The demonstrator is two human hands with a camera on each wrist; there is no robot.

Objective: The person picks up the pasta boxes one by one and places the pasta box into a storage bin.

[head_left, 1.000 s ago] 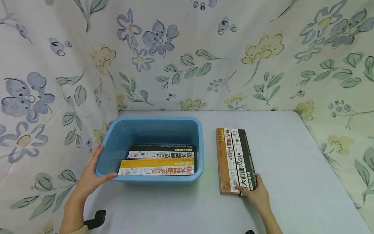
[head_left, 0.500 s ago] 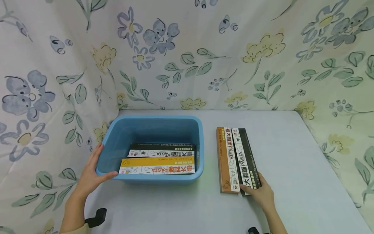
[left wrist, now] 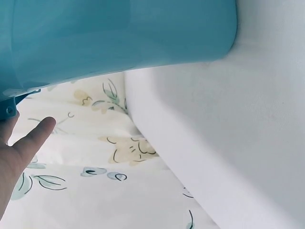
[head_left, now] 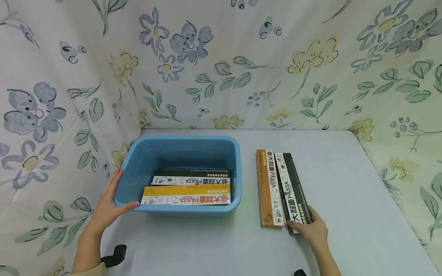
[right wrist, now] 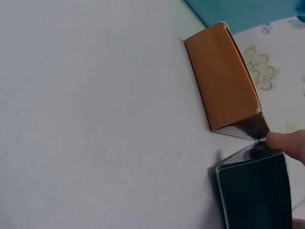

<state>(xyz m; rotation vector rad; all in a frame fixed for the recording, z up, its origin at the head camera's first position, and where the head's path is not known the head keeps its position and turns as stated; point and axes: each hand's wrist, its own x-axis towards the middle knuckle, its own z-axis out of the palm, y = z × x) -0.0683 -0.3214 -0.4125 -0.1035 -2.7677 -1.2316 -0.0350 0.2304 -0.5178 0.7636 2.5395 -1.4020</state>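
Behind the far edge of the white desk [head_left: 207, 241] and along both side edges, flower-printed curtain [head_left: 238, 105]. With the right hand [head_left: 315, 230], pinching the near end of the black pasta box [head_left: 295, 191], thumb on its left side, right of mid-desk. With the left hand [head_left: 110, 203], spread and straight-fingered at the near left corner of the blue tub [head_left: 186, 208], thumb on the rim; same pose as a second ago. Next to the right hand, swung outward since then at the near end and drawn slightly toward the desk's near edge: the pinched box. Now between it and the unmoved orange pasta box [head_left: 266, 191], a widening wedge, narrowest at the far end. Farther off, near the desk's far left corner, the tub, likewise unmoved, with a yellow pasta box [head_left: 186, 194] and a second black box [head_left: 191, 176] inside, crosswise.
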